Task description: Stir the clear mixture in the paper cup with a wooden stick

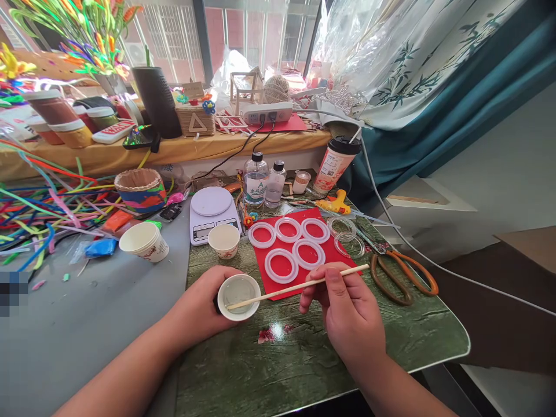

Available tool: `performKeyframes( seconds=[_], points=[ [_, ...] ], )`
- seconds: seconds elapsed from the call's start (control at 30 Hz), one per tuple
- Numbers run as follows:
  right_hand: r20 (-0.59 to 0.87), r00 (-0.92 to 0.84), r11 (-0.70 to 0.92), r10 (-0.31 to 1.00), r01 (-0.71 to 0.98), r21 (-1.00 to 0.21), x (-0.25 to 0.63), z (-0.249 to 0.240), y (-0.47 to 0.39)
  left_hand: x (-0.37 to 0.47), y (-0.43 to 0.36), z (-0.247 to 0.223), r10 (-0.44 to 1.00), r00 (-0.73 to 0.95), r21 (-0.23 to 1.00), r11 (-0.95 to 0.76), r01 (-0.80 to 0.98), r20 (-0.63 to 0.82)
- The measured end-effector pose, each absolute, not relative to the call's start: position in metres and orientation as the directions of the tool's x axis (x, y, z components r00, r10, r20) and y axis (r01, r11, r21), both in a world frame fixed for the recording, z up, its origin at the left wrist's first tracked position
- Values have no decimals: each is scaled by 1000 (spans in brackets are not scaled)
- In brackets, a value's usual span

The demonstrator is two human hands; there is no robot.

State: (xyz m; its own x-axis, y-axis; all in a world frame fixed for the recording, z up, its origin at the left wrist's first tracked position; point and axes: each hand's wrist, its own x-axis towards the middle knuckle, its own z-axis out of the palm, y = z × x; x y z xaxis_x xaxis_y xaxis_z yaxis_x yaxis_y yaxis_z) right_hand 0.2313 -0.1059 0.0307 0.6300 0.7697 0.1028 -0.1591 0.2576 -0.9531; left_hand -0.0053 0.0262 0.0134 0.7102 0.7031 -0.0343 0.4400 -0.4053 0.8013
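Note:
My left hand (204, 304) is wrapped round a white paper cup (220, 284) that holds a clear liquid. Between the fingers of my right hand (347, 307) is a thin wooden stick (289, 288), its far tip dipped into the cup. Just beyond my right hand, several translucent ring molds (281, 266) lie on a red sheet (271, 289). A second paper cup (224, 240) stands behind the held one, in front of a white digital scale (212, 202).
Scissors (403, 272) with brown and orange handles and clear rings (350, 245) lie at the right. Two clear bottles (257, 179), a drink cup (336, 165) and a yellow glue gun (334, 202) are behind. Stacked paper cups (145, 242) stand left, near colourful pipe cleaners (47, 208).

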Motion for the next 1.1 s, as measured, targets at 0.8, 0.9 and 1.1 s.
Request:
performKeyframes(
  seconds=[0.8,0.9,1.1],
  points=[
    [75,637,268,767,-212,-940,237,28,-109,-7,27,11,703,710,802,-401,443,-41],
    [49,638,261,768,-242,-935,239,26,-108,-6,27,12,701,712,800,-404,445,-42],
    [-3,637,248,771,-305,-919,240,23,-106,-7,27,11,695,717,799,-405,446,-48]
  ],
)
